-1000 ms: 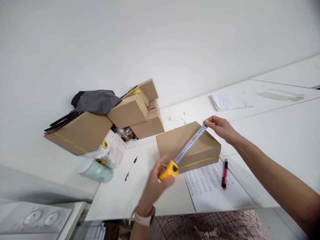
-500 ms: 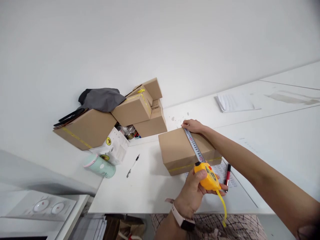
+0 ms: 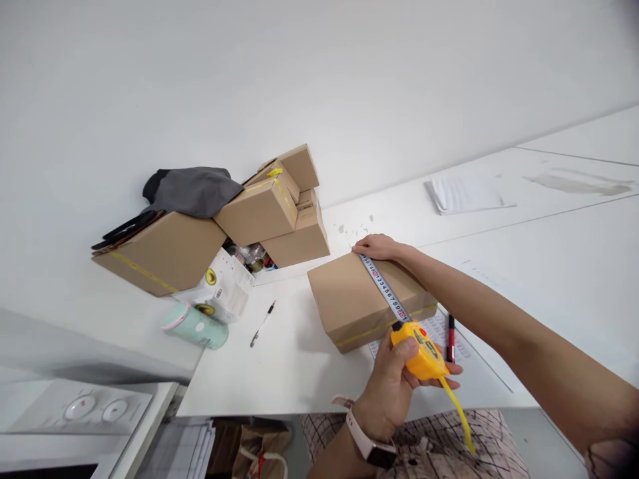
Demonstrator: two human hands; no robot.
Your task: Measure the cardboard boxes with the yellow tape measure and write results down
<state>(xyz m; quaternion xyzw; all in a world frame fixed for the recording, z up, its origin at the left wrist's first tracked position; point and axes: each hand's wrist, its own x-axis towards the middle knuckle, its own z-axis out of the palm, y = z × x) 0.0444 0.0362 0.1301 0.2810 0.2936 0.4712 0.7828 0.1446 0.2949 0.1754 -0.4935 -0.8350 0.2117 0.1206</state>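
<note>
A brown cardboard box (image 3: 339, 293) with yellow tape along its near side rests on the white table. Across its top lies the metal blade of a yellow tape measure (image 3: 420, 352), with numbers facing up. My left hand (image 3: 394, 372) is closed around the tape measure's case at the box's near edge; a yellow strap hangs from it. At the far edge, my right hand (image 3: 378, 247) pinches the blade's end against the box, the tip itself hidden under the fingers. A printed sheet (image 3: 459, 359) lies partly beneath the box, with a red and black marker (image 3: 450, 338) on it.
To the left stand stacked cardboard boxes (image 3: 259, 213), a dark grey cloth (image 3: 194, 193) on top, and a white avocado-print box (image 3: 224, 286). A mint green cylindrical case (image 3: 200, 326) and a pen (image 3: 263, 324) lie nearer. White papers (image 3: 464, 194) sit at the back right.
The view has shifted slightly. My left hand with the tape measure has moved a little right; the blade still spans the box top, with my right hand at its far end.
</note>
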